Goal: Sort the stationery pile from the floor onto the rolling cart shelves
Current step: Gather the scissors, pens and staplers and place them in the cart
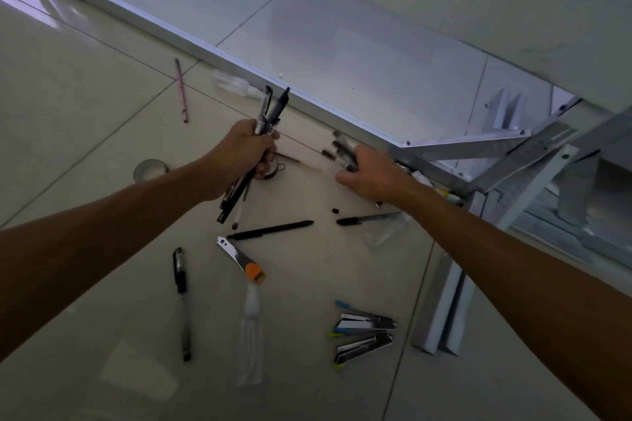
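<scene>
My left hand grips a bundle of several black pens held upright above the floor. My right hand reaches over a few dark pens lying beside the metal frame, its fingers curled down onto them; whether it holds one is hidden. Loose on the tiles lie a black pen, another black pen, a gel pen, a pink pencil, a utility knife with an orange slider, two staplers and a roll of grey tape.
A grey metal frame rail runs diagonally across the floor, with a white panel behind it. Cart legs and braces stand at the right. Two white angle bars lie on the tiles. Clear plastic sleeves and a clear bottle lie about.
</scene>
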